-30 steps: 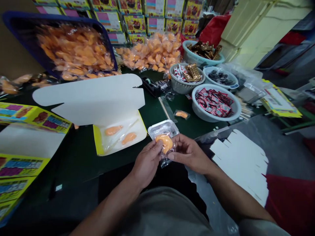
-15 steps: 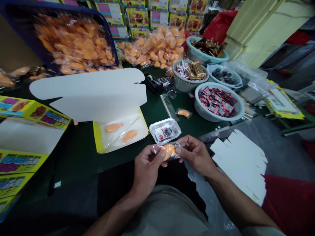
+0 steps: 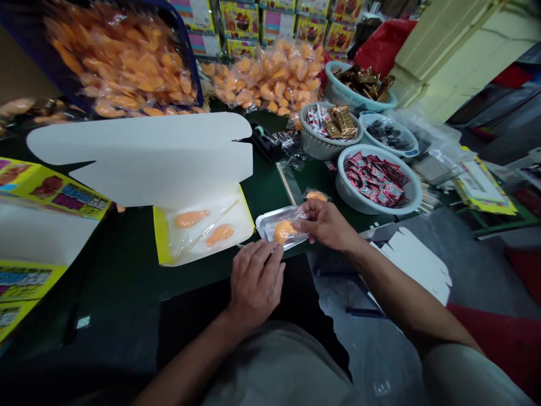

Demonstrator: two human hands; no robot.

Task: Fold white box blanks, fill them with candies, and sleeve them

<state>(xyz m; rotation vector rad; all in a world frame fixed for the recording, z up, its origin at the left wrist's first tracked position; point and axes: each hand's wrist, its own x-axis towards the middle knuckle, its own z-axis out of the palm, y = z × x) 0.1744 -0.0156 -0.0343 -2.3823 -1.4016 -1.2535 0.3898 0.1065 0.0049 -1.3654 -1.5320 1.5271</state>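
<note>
My right hand pinches the edge of a clear packet with a rounded orange piece in it. This packet lies over the foil tray and hides most of its inside. At the tray's near edge rests my left hand, its fingers stretched out and nothing seen in them. Whether its fingertips touch the packet or the tray I cannot tell. To the left an open yellow-edged box holds two wrapped orange pieces and a thin stick in clear wrap.
Behind the tray lie another wrapped orange piece, some wrapped sticks and a tape dispenser. A bowl of red sachets stands to the right. Wrapped orange pieces fill a blue crate. Printed boxes stand at the left.
The packet has moved from both hands in front of the tray onto the tray, in my right hand. My left hand has let go of it and its fingers have straightened.
</note>
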